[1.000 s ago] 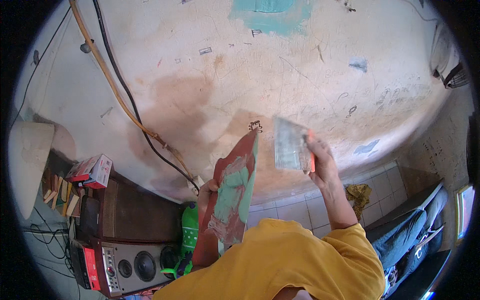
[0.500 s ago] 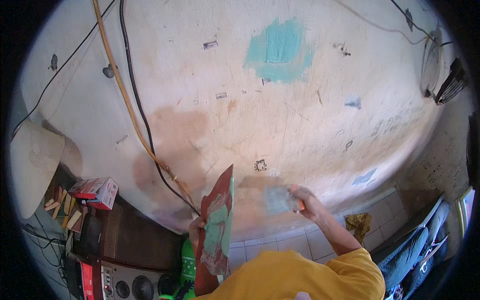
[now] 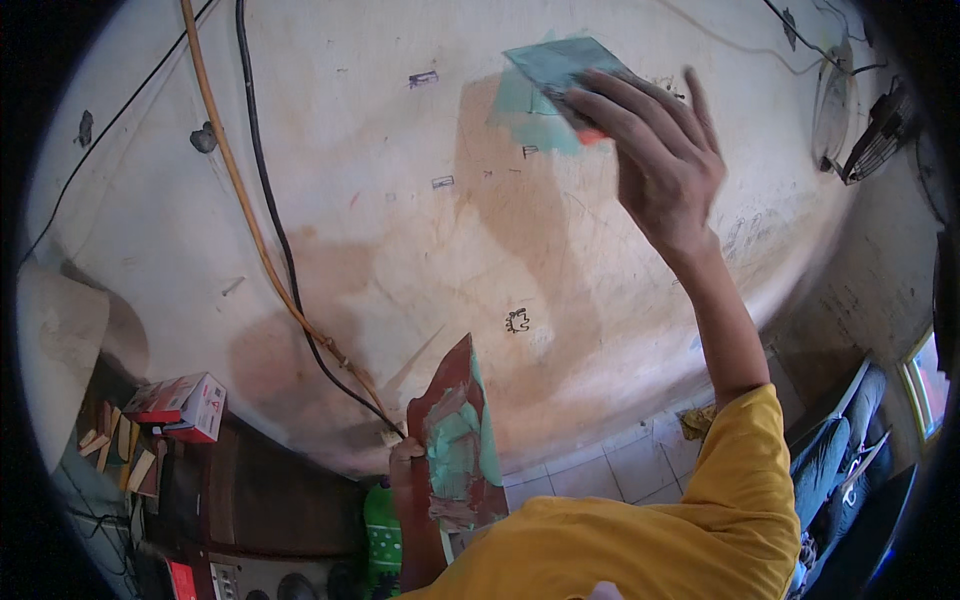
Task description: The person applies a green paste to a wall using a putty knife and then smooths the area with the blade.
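My right hand (image 3: pixel 668 165) is raised to the wall (image 3: pixel 400 150), its fingers closed round a wide putty knife (image 3: pixel 562 62) with a flat blade and a bit of orange handle showing. The blade lies over a turquoise-green putty patch (image 3: pixel 512 118), hiding much of it; whether it touches the wall I cannot tell. Low down, my left hand (image 3: pixel 406 455) grips the left edge of a reddish-brown board (image 3: pixel 412 530). Wet green putty (image 3: pixel 455 450) is smeared across the board's face. Only part of the left hand shows.
A black cable (image 3: pixel 262 180) and a brown pipe or cord (image 3: pixel 232 170) run down the wall at left. Below stand a dark cabinet (image 3: pixel 270 490) and a red-white box (image 3: pixel 190 400). At right are a fan (image 3: pixel 878 130) and hanging jeans (image 3: pixel 825 460). Floor tiles (image 3: pixel 620 470) lie below.
My right hand has lifted the putty knife from low by the board up to the green patch. The left hand and board stay low, shifted slightly.
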